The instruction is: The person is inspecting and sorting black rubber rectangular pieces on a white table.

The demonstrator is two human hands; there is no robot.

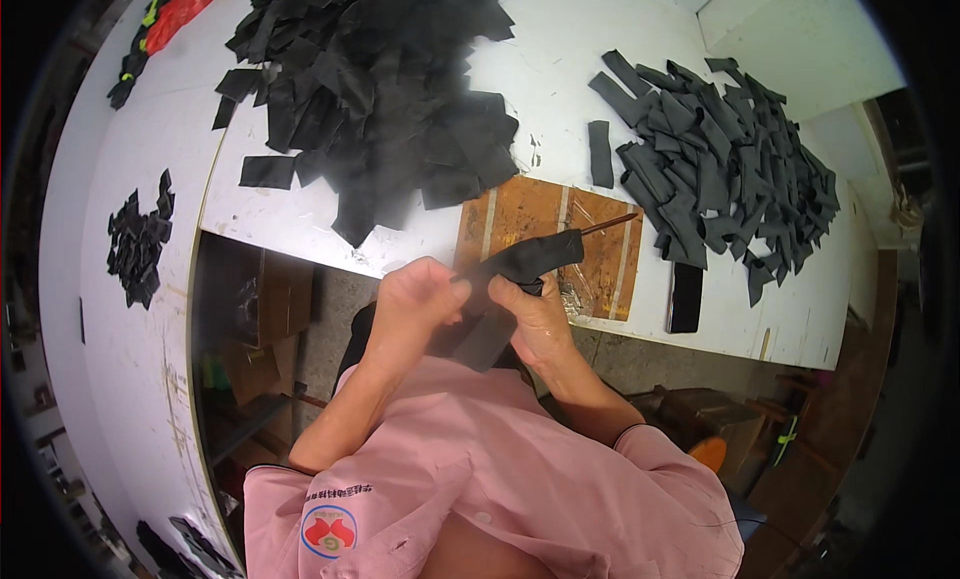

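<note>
Just in front of my body, my left hand [422, 297] pinches the near end of a black fabric strip [540, 256] between thumb and fingers. My right hand [538, 324] grips the same strip farther along, its thumb pressed on top. A darker loose flap of fabric [485, 341] hangs below, between the hands. From the strip's far right end a thin brown pointed rod [612, 223] sticks out; its other end is hidden. Under the strip and rod lies a worn brown wooden board [515, 211] with pale stripes, at the table's front edge.
A large heap of flat black fabric pieces [380, 99] covers the table's far middle. Grey-black fabric tubes [720, 159] are piled at right, with a dark phone [685, 297] nearer. Small black pieces [140, 241] and a red bag [190, 11] lie left. Cardboard boxes [285, 297] stand under the table.
</note>
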